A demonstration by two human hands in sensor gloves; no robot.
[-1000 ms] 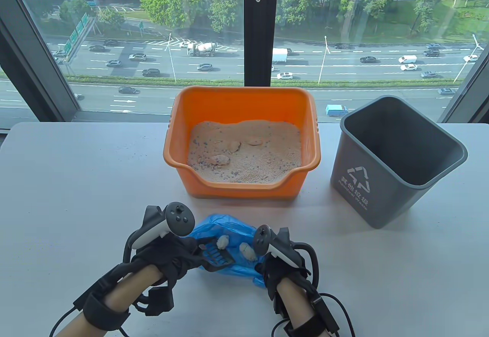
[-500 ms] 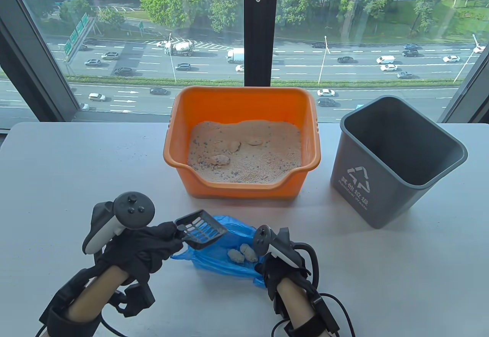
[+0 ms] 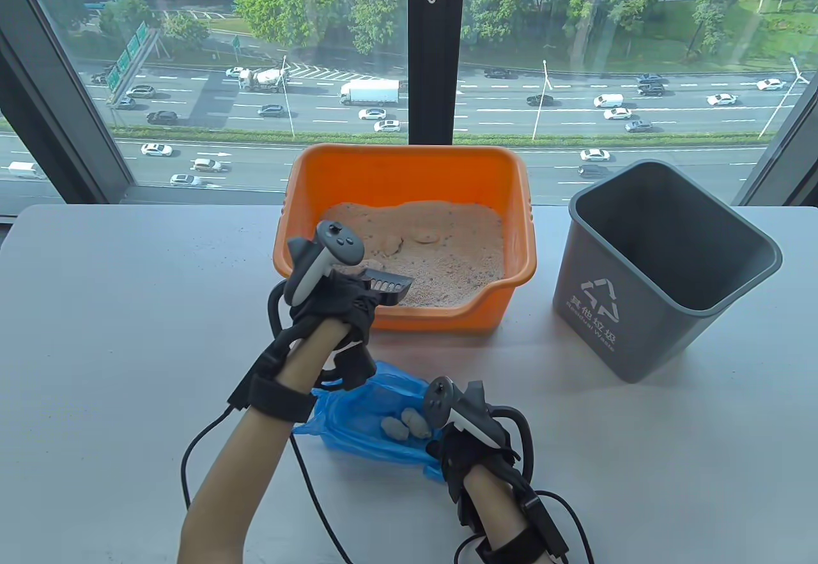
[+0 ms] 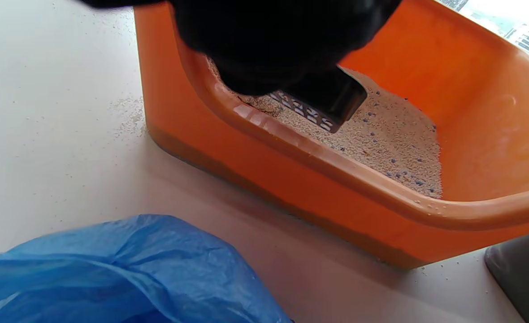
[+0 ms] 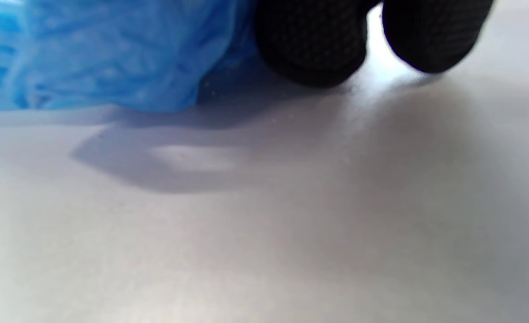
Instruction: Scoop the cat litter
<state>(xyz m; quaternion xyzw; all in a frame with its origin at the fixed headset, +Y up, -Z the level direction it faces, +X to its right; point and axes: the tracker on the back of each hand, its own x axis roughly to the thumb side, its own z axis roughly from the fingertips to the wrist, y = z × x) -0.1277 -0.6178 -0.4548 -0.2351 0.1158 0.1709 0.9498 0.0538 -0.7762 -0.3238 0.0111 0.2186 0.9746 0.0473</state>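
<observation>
My left hand (image 3: pixel 339 302) grips a dark slotted scoop (image 3: pixel 390 284) over the front left of the orange litter box (image 3: pixel 511 181), its blade just above the sandy litter (image 3: pixel 441 251); the scoop also shows in the left wrist view (image 4: pixel 323 105). A clump (image 3: pixel 391 244) lies in the litter. My right hand (image 3: pixel 463 446) rests at the right edge of the blue plastic bag (image 3: pixel 358 426) and holds it on the table. Two pale clumps (image 3: pixel 404 426) lie in the bag. The right fingers (image 5: pixel 311 45) touch the table next to the bag (image 5: pixel 107 54).
A grey waste bin (image 3: pixel 664 270) stands open at the right of the litter box. A few litter grains lie on the white table (image 4: pixel 125 112) by the box's front corner. The window sill runs along the table's far edge.
My left hand has lifted the emptied scoop out of the blue bag and carried it forward to the litter box. The clumps stay in the bag. My right hand has not moved.
</observation>
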